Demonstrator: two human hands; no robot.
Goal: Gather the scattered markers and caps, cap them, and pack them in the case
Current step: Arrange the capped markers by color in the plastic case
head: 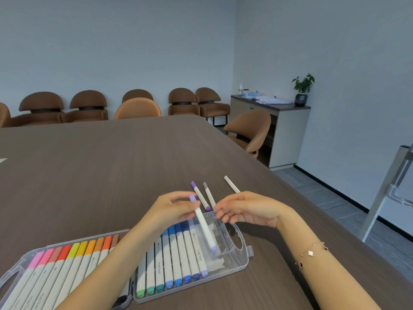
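My left hand (172, 209) pinches a white marker with lavender caps (204, 227), tilted over the right half of the open clear case (241, 262). That half holds a row of green, blue and purple markers (176, 258); its right end has free slots. The left half of the case (13, 274) holds pink, red, yellow and orange markers (73, 262). My right hand (243, 209) hovers beside the held marker with loosely curled fingers and holds nothing. On the table beyond lie a purple-capped marker (199, 195), a grey-capped marker (209, 194) and a white marker (231, 184).
The brown wooden table (100, 175) stretches far ahead and left. Its right edge runs diagonally near my right arm. Brown chairs (138, 108) line the far wall, and a cabinet (288, 135) with a plant stands at the right.
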